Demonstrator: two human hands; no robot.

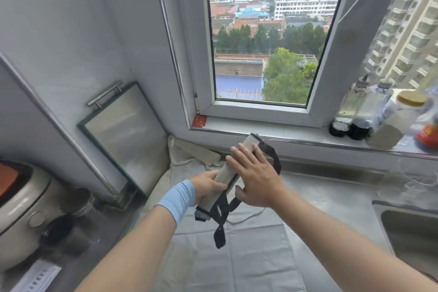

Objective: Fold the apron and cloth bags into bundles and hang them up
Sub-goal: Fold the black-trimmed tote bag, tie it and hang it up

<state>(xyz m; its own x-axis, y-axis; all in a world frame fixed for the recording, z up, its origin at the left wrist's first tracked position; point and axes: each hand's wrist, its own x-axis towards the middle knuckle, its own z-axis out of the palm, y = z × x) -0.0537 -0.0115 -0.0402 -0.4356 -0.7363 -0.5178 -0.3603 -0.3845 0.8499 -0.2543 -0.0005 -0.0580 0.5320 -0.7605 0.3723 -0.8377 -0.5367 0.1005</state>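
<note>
Clasping the folded cloth bag (252, 143) near the back edge of the desk (320, 185), the left grip (206, 185) steadies it while the flat, straight-fingered right grip (253, 173) presses down, seemingly tightening the folds.

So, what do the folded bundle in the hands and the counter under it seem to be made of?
The folded bundle looks like woven cloth, pale and matte, with soft folded edges. Its straps are probably dark fabric webbing, since they hang limp. The counter is most likely stainless steel: grey, smooth, with a dull brushed sheen.
</note>
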